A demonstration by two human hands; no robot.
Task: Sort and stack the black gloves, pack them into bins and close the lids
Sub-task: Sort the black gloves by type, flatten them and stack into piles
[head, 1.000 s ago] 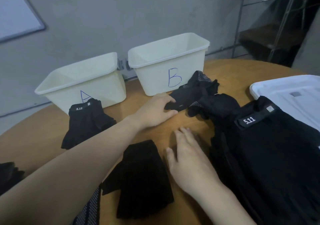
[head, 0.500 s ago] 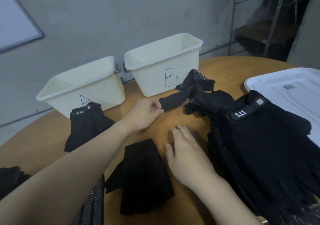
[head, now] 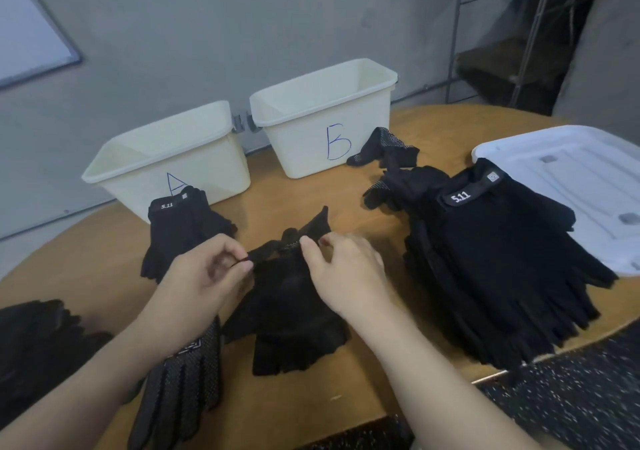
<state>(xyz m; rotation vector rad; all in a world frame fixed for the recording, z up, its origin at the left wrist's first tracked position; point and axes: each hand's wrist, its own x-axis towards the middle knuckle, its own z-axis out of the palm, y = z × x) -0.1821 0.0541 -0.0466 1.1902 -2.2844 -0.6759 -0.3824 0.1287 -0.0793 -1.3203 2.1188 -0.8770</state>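
L hand [head: 204, 276] & R hand [head: 343, 266] each pinch the glove [head: 304, 231] edge between them, over the stack [head: 291, 318] below; uneven pull could skew it.

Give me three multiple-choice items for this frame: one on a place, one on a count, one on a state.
1. Where does the large glove pile lie?
A. inside bin B
B. on the table, right of the hands
C. on the floor

2. How many lettered bins stand on the table?
A. one
B. two
C. four

3. What are the hands doing?
A. both pinch one black glove
B. both rest flat
C. one lifts a lid

Answers:
1 B, the pile lies beside the white lid.
2 B, bin A and bin B.
3 A, left hand and right hand pinch the glove between them.
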